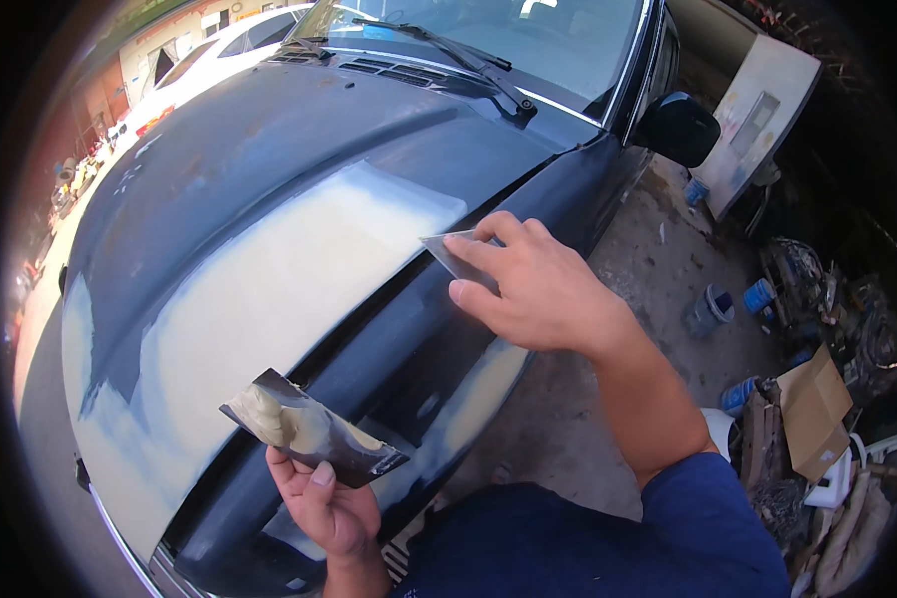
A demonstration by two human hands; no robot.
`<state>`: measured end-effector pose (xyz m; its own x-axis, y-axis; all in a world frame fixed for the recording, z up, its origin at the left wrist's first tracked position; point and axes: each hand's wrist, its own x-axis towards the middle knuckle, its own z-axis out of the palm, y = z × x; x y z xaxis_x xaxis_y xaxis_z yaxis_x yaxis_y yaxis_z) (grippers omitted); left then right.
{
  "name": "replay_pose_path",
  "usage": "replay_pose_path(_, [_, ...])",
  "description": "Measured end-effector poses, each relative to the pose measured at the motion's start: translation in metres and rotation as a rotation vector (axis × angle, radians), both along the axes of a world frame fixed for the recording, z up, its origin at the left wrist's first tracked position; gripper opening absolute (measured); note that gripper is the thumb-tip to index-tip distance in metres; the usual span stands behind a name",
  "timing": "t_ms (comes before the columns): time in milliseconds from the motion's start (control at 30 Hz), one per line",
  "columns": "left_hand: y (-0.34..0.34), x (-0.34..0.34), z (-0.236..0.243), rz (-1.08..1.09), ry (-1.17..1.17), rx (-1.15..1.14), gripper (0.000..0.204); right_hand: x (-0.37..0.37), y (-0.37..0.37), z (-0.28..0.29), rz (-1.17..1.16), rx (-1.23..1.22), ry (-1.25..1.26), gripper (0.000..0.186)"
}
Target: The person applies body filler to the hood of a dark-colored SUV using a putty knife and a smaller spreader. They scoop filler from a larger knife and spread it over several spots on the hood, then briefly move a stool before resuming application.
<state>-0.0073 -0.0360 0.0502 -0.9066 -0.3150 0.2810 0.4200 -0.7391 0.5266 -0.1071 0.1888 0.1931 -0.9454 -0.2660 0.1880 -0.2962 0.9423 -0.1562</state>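
Note:
My left hand [324,508] grips a dark flat board [364,448] from below, with a blob of cream filler [279,419] on its face, above the fender's edge at lower centre. My right hand [528,289] holds a thin, flat grey spreader [448,257] between fingers and thumb, over the right edge of a broad pale filler patch [229,299] on the dark car hood [209,140]. Whether the spreader touches the surface I cannot tell. The dark fender [359,359] runs beside the hood beyond a long gap, with more pale patches along it.
Windshield, wipers and a side mirror [678,130] are at the top. A white car [219,55] stands behind at left. At right are a propped pale panel [757,120], a bucket [708,311], blue cans [736,397], a cardboard sheet [815,409] and piled scrap on the floor.

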Motion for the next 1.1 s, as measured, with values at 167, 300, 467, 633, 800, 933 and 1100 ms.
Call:
replay_pose_path(167, [0.001,0.006,0.003,0.0,-0.018,-0.007,0.058,-0.033,0.034,-0.006,-0.252,-0.031,-0.07,0.049])
replay_pose_path(300, [0.007,0.012,0.004,-0.003,-0.028,0.01,0.058,-0.026,0.022,-0.012,-0.19,0.038,-0.049,0.049])
replay_pose_path(467, [0.007,0.025,0.012,-0.004,-0.062,0.008,0.058,0.03,-0.006,-0.015,0.218,-0.169,0.079,0.048])
replay_pose_path(633, [0.035,0.037,0.026,-0.05,-0.121,0.005,0.054,0.081,0.003,-0.032,0.869,-0.705,-0.022,0.049])
replay_pose_path(800, [0.06,0.072,0.047,-0.002,-0.074,-0.002,0.054,0.109,0.041,-0.094,0.874,-0.611,-0.015,0.047])
replay_pose_path(933, [0.079,0.096,0.045,-0.175,-0.046,0.017,0.053,0.138,0.097,-0.117,0.619,-0.956,-0.187,0.041])
replay_pose_path(1100, [0.118,0.133,0.027,-0.348,-0.295,0.019,0.054,0.173,0.14,-0.144,0.618,-2.141,-0.833,0.053])
